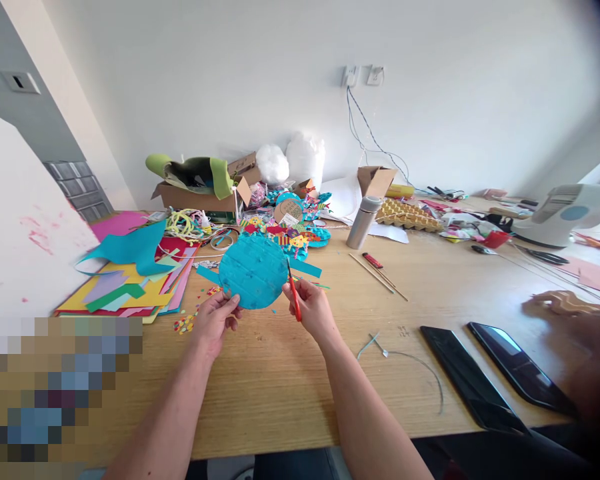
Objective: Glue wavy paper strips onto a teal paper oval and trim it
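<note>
A round blue disc (253, 270), apparently paper-covered with a wrinkled surface, is held up over the table. My left hand (219, 313) pinches its lower left edge between thumb and fingers. In my right hand (311, 308) are red-handled scissors (296, 303), their dark blades pointing up along the disc's right edge. I cannot tell whether the blades touch it. Behind the disc lie blue paper strips (306, 267) and a colourful decorated craft piece (297, 237). Small coloured paper dots (184, 324) are scattered left of my left hand.
Stacked coloured paper (125, 287) lies to the left. A steel flask (363, 223), wooden sticks (373, 273) and a red utility knife (373, 261) sit right of centre. Two dark devices, a black slab (470, 377) and a phone (517, 367), lie near the front right edge.
</note>
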The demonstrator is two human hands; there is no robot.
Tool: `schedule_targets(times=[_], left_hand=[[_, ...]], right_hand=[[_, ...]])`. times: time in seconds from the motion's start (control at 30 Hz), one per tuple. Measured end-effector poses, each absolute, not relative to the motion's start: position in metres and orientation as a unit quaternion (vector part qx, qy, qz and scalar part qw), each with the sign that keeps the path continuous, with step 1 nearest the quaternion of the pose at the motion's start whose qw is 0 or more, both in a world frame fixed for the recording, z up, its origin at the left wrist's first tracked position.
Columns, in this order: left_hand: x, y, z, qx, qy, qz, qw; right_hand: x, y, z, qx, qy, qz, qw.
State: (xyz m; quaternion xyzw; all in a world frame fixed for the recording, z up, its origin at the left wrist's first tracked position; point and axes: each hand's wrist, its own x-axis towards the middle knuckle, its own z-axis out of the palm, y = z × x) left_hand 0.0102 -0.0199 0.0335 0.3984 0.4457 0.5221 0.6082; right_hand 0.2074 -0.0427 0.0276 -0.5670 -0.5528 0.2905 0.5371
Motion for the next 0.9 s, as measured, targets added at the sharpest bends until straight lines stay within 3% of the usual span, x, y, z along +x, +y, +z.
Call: schedule_targets(times=[0.9], left_hand=[[0.0047, -0.0174, 0.034, 0.415, 0.439, 0.507, 0.615]], right_hand=[[0.2101, -0.0459, 0.0349, -0.57, -0.525, 0.327, 0.541]])
